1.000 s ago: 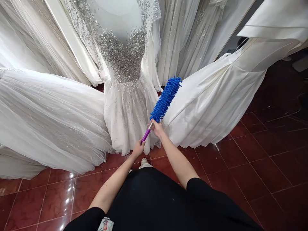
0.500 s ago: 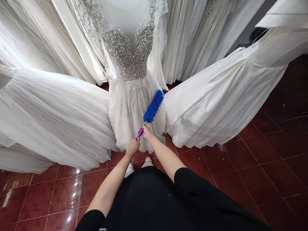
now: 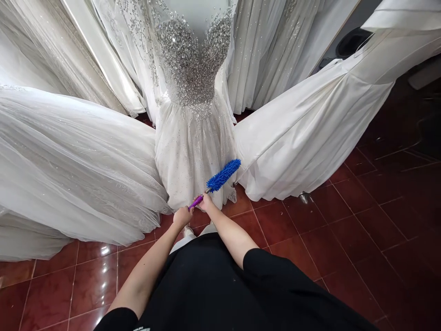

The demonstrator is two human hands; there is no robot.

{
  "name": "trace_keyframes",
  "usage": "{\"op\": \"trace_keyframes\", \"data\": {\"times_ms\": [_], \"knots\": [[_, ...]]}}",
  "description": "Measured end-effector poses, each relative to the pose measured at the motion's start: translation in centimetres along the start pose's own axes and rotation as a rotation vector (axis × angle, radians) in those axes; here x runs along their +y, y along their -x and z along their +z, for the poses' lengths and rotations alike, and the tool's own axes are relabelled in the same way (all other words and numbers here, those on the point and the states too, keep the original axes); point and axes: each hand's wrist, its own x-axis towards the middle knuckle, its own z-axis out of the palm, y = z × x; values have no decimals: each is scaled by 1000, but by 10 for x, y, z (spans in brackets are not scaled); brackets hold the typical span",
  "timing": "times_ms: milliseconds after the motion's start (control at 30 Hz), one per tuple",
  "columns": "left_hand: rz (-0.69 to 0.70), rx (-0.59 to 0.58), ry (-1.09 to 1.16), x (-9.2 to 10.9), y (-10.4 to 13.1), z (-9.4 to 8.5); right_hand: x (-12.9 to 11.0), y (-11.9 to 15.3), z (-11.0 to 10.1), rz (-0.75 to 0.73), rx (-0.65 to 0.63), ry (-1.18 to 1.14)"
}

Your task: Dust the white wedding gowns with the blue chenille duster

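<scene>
Both my hands are closed on the purple handle of a duster (image 3: 223,175) with a fluffy blue head. My left hand (image 3: 182,216) grips the handle's lower end, and my right hand (image 3: 206,202) holds it higher up, just below the short metal shaft. The blue head slants up to the right in front of the lower skirt of a white wedding dress (image 3: 188,151). Whether it touches the fabric I cannot tell. The dress has a bodice (image 3: 193,64) thick with silver beads and sequins.
A tulle gown (image 3: 76,161) spreads out on the left, and a smooth satin gown (image 3: 292,142) on the right. More white dresses (image 3: 262,55) hang in a row behind. Dark red glossy tiles (image 3: 93,276) cover the floor; my shoe (image 3: 189,231) stands close to the hem.
The duster's head has dropped lower along the skirt and tipped more to the right. Both hands moved down with it, still on the handle. The view has shifted slightly.
</scene>
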Motion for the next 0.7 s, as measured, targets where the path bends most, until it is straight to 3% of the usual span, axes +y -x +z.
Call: {"op": "trace_keyframes", "data": {"times_ms": [133,233,300,400,533,700], "knots": [[46,104,73,-28,-1,-12,9,13,30,-234,-112,-130],[57,192,127,-43,-8,-25,4,19,59,-371,-205,-77],[42,236,163,-50,-12,-33,0,21,76,-379,-240,8],[-10,244,189,-58,-13,-40,-1,21,93,-263,-231,134],[-29,169,154,-63,-9,-40,11,18,91,-119,-125,183],[-12,26,86,-71,-6,-24,47,14,59,-38,-56,124]]}}
